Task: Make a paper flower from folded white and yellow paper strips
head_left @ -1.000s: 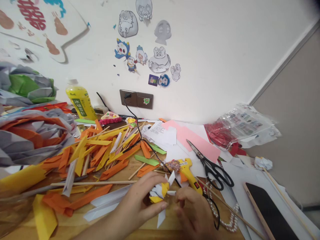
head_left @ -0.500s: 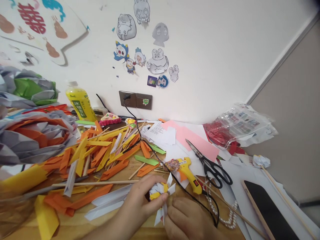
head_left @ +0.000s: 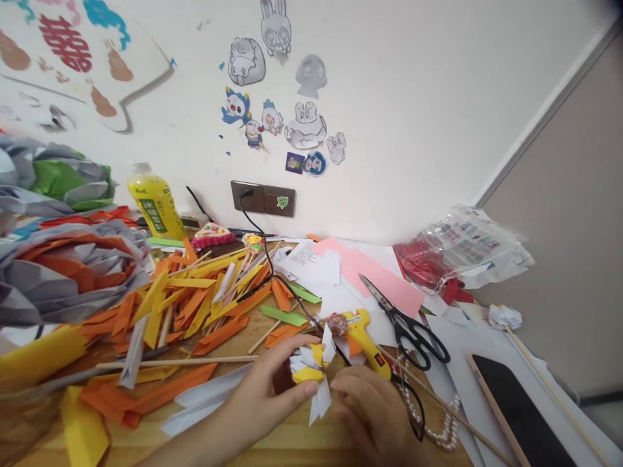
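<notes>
Near the front edge, my left hand (head_left: 272,389) grips a small folded-paper flower (head_left: 309,364) between thumb and fingers. White and yellow strips make up its head, and white pointed petals stick out to the right. Just right of those petals is my right hand (head_left: 370,408), its fingers curled together; whatever they pinch, if anything, is hidden. A yellow glue gun (head_left: 365,340) lies behind my right hand, with a black cord running from it. White folded paper strips (head_left: 204,395) rest beside my left forearm.
Orange and yellow folded strips (head_left: 195,305) are heaped at the left with wooden sticks. Black-handled scissors (head_left: 418,337), a phone (head_left: 523,408) and white beads (head_left: 442,438) lie right. A yellow bottle (head_left: 156,201) and large paper flowers (head_left: 73,259) stand back left.
My right hand has drawn slightly right, away from the flower's petals. The flower has turned a little in my left hand, and the view has tilted slightly.
</notes>
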Demonstrator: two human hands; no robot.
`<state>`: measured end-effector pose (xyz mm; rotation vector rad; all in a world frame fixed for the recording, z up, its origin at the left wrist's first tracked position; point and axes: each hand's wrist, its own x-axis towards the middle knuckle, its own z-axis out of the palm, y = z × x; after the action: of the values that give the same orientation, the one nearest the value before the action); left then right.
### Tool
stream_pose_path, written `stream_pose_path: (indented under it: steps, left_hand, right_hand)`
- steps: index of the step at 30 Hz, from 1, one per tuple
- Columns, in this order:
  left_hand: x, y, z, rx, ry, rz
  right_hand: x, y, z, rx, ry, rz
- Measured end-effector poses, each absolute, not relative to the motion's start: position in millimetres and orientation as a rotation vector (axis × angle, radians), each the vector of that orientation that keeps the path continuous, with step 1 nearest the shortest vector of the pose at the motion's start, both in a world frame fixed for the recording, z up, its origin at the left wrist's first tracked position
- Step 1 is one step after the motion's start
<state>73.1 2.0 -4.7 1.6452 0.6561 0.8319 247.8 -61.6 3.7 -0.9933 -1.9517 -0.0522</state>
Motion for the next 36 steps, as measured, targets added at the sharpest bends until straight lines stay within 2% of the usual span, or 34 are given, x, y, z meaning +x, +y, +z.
stream_pose_path:
  steps: [5,10,23,29,32,36]
  left_hand:
    - [70.7,0.8,-4.5,1.737,0.680,0.827]
    - [69.9,-1.2,-1.3,1.898,0.730,0.825]
    - [68.0,-3.1,-4.9,1.992,0.690,0.796]
    - [66.4,0.2,-6.1,2.101,0.732,0.776]
    - [65.5,0.9,-1.1,2.210,0.791,0.785]
    - [62.7,-0.6,11.3,2.435,0.862,0.665]
  right_hand:
    - [248.9,-59.1,-8.3,-1.175,-1.870,-0.089]
    - [244.8,-61.1,-8.3,-1.177,-1.833,-0.154]
    - [241.6,-62.7,-5.9,-1.190,-1.835,0.065]
    - [236.4,-55.7,-15.5,-1.235,-1.897,0.009]
    - [241.0,-54.8,0.9,-1.183,-1.883,-0.124]
    - [260.1,-90.2,52.3,-1.033,-1.799,-0.195]
